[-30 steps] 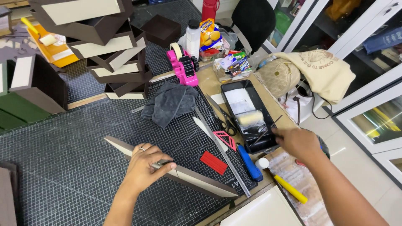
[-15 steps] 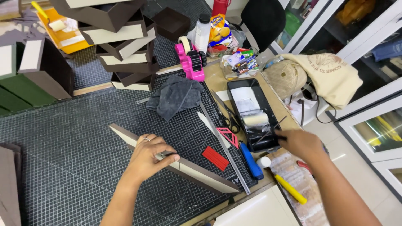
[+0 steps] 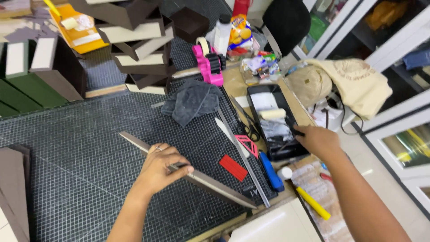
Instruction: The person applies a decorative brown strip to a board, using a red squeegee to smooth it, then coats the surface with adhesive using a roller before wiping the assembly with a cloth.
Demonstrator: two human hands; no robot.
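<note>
At the far left, green and brown boxes [image 3: 27,85] are standing at the edge of the grid cutting mat [image 3: 67,148], and more brown boxes [image 3: 134,45] are stacked behind it. The left hand [image 3: 159,170] is pressing down on a long brown strip [image 3: 192,177], which is lying diagonally on the mat from upper left to lower right. The fingers [image 3: 177,170] are curled and close together over the strip, with the palm resting on it. To do this well, the person is keeping the weight flat on the strip so that it is not sliding on the mat.

More to the right, a grey cloth [image 3: 192,101] is lying near a pink tape dispenser [image 3: 208,65]. A red card [image 3: 233,168], a metal ruler [image 3: 242,157], scissors [image 3: 246,125] and a blue knife [image 3: 271,172] are lying just beside the lower end of the strip.

The right hand [image 3: 318,141] is reaching to the black tray [image 3: 260,92], where a small paint roller [image 3: 273,114] is resting. It seems to be closing on the roller's handle at the tray's near edge, but the fingers are hidden under the hand, so one cannot tell how they are gripping. A good grip would be low on the handle, lifting the roller straight up so glue is not dripping on the mat. A yellow marker [image 3: 313,204] is lying near the table edge, and a beige bag [image 3: 354,85] is at the far right.
</note>
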